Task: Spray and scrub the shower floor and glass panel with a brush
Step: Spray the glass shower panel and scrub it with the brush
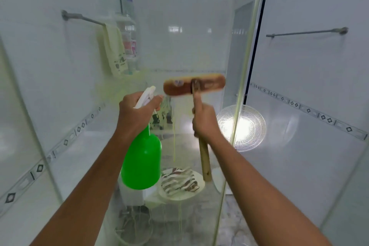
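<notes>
Scrubbing of the glass panel looks to be under way, judging by the yellowish film and the thin runs trailing down below both hands. The right hand is wrapped tight round the wooden handle of the brush, whose head sits above that fist, flat against the glass. The left hand is curled round the neck of the green spray bottle, its white nozzle poking up past the knuckles and the body hanging below. Streaks reach only partway across; glass out to either side of the hands looks unscrubbed. The shower floor far below the hands shows drips, but whether it has been scrubbed I cannot tell
</notes>
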Available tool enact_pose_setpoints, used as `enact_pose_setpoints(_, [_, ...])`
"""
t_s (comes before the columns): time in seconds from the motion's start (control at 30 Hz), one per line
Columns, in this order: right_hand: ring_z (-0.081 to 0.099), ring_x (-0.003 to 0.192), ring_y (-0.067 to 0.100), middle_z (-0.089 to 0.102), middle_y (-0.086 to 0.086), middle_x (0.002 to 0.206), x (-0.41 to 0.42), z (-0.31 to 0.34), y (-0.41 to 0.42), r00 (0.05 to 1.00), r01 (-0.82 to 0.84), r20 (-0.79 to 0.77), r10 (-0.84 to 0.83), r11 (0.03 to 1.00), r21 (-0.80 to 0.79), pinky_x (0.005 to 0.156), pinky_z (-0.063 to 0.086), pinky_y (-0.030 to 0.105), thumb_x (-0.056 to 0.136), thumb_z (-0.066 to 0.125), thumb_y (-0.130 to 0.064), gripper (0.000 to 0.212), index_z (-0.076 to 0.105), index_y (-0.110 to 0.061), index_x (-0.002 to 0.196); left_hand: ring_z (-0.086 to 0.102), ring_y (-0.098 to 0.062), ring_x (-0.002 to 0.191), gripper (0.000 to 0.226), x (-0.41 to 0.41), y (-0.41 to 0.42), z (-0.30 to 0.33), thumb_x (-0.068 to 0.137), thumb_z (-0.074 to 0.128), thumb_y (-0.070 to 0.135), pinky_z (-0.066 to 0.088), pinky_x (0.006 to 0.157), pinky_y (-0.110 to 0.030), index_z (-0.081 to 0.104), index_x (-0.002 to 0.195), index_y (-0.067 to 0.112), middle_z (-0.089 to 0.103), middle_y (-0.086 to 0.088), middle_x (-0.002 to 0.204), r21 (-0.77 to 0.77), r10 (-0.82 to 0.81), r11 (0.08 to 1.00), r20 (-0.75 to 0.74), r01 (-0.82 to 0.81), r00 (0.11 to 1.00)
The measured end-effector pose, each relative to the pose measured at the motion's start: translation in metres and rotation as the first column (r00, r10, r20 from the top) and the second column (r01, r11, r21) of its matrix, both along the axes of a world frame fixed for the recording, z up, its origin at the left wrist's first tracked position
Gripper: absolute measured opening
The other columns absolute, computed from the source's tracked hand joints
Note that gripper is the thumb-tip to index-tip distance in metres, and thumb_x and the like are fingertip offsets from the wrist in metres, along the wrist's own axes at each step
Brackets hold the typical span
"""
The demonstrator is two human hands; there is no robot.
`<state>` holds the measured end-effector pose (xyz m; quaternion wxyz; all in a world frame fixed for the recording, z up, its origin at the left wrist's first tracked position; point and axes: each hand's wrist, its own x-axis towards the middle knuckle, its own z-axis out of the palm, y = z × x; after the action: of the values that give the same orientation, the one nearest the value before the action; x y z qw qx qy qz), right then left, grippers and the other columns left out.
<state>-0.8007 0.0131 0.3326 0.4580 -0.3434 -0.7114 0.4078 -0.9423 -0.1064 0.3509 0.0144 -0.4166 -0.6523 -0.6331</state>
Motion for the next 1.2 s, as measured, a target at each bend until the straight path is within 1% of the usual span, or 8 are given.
enact_pose_setpoints(0.07, [0.043, 0.047, 0.02, 0.04, 0.006, 0.055, -0.008, 0.054, 0.002, 0.996, -0.04, -0.074, 0.042, 0.999, 0.031, 0.044, 0.041, 0.031, 0.099, 0.032, -0.063, 0.058, 0.045, -0.015, 0.069, 0.058, 0.0, 0.053, 0.031, -0.003, -0.002, -0.002, 0.09, 0.077, 0.037, 0.044, 0.055, -0.009, 0.077, 0.075, 0.01, 0.074, -0.006, 0.071, -0.019, 0.022, 1.0, 0.0, -0.022, 1.0])
enact_pose_setpoints(0.23, [0.033, 0.035, 0.016, 0.034, 0.003, 0.052, -0.036, 0.138, -0.012, 0.97, -0.18, -0.174, 0.171, 0.983, -0.039, 0.038, 0.033, 0.023, 0.099, 0.037, -0.06, 0.052, 0.042, -0.012, 0.078, 0.052, -0.001, 0.046, 0.037, -0.018, -0.017, -0.002, 0.087, 0.078, 0.042, 0.043, 0.054, -0.015, 0.074, 0.073, 0.009, 0.067, 0.001, 0.062, -0.029, 0.105, 0.994, 0.073, -0.103, 0.992])
enact_pose_setpoints(0.57, [0.031, 0.039, 0.016, 0.032, 0.003, 0.056, -0.069, 0.145, -0.04, 0.943, -0.256, -0.227, 0.245, 0.966, -0.024, 0.039, 0.034, 0.025, 0.099, 0.035, -0.06, 0.052, 0.039, -0.015, 0.074, 0.069, -0.017, 0.06, 0.039, -0.051, -0.065, 0.007, 0.088, 0.077, 0.048, 0.053, 0.064, -0.026, 0.074, 0.069, 0.014, 0.075, -0.004, 0.066, 0.076, 0.131, 0.988, 0.03, -0.133, 0.991])
enact_pose_setpoints(0.7, [0.032, 0.038, 0.017, 0.033, 0.004, 0.055, -0.086, 0.135, -0.049, 0.941, -0.27, -0.219, 0.259, 0.963, -0.018, 0.039, 0.035, 0.026, 0.099, 0.034, -0.06, 0.053, 0.04, -0.013, 0.075, 0.06, -0.009, 0.043, 0.04, -0.05, -0.077, 0.01, 0.089, 0.079, 0.041, 0.046, 0.048, -0.013, 0.071, 0.068, 0.008, 0.067, -0.007, 0.055, 0.089, 0.163, 0.982, 0.065, -0.168, 0.985])
enact_pose_setpoints(0.87, [0.041, 0.045, 0.016, 0.041, -0.001, 0.052, -0.118, 0.064, -0.062, 0.985, -0.165, -0.02, 0.17, 0.972, 0.166, 0.049, 0.036, 0.029, 0.102, 0.031, -0.056, 0.059, 0.041, -0.017, 0.059, 0.073, -0.025, 0.064, 0.036, -0.072, -0.093, 0.005, 0.089, 0.079, 0.042, 0.061, 0.073, -0.04, 0.075, 0.07, 0.012, 0.074, -0.004, 0.063, 0.127, 0.209, 0.968, 0.074, -0.217, 0.975])
enact_pose_setpoints(1.03, [0.043, 0.055, 0.018, 0.042, 0.001, 0.06, -0.139, -0.057, -0.104, 0.962, -0.25, 0.113, 0.248, 0.968, 0.005, 0.048, 0.042, 0.035, 0.1, 0.031, -0.058, 0.055, 0.045, -0.017, 0.067, 0.068, -0.034, 0.073, 0.042, -0.074, -0.108, -0.006, 0.09, 0.075, 0.047, 0.056, 0.071, -0.045, 0.073, 0.073, 0.009, 0.073, -0.01, 0.071, 0.126, 0.249, 0.961, 0.003, -0.247, 0.969])
enact_pose_setpoints(1.13, [0.044, 0.057, 0.022, 0.041, 0.002, 0.06, -0.14, -0.06, -0.112, 0.952, -0.265, 0.146, 0.267, 0.964, -0.032, 0.052, 0.05, 0.047, 0.099, 0.031, -0.059, 0.055, 0.042, -0.018, 0.065, 0.068, -0.033, 0.071, 0.043, -0.077, -0.118, -0.008, 0.09, 0.074, 0.049, 0.055, 0.066, -0.045, 0.072, 0.072, 0.01, 0.072, -0.01, 0.07, 0.115, 0.274, 0.956, -0.011, -0.271, 0.962])
enact_pose_setpoints(1.2, [0.048, 0.056, 0.022, 0.047, 0.004, 0.061, -0.141, -0.03, -0.111, 0.947, -0.284, 0.161, 0.277, 0.958, 0.024, 0.049, 0.046, 0.037, 0.101, 0.031, -0.057, 0.057, 0.048, -0.014, 0.068, 0.069, -0.02, 0.067, 0.036, -0.081, -0.126, -0.005, 0.092, 0.075, 0.043, 0.052, 0.064, -0.034, 0.075, 0.071, 0.014, 0.074, -0.003, 0.069, 0.118, 0.296, 0.948, 0.017, -0.296, 0.955])
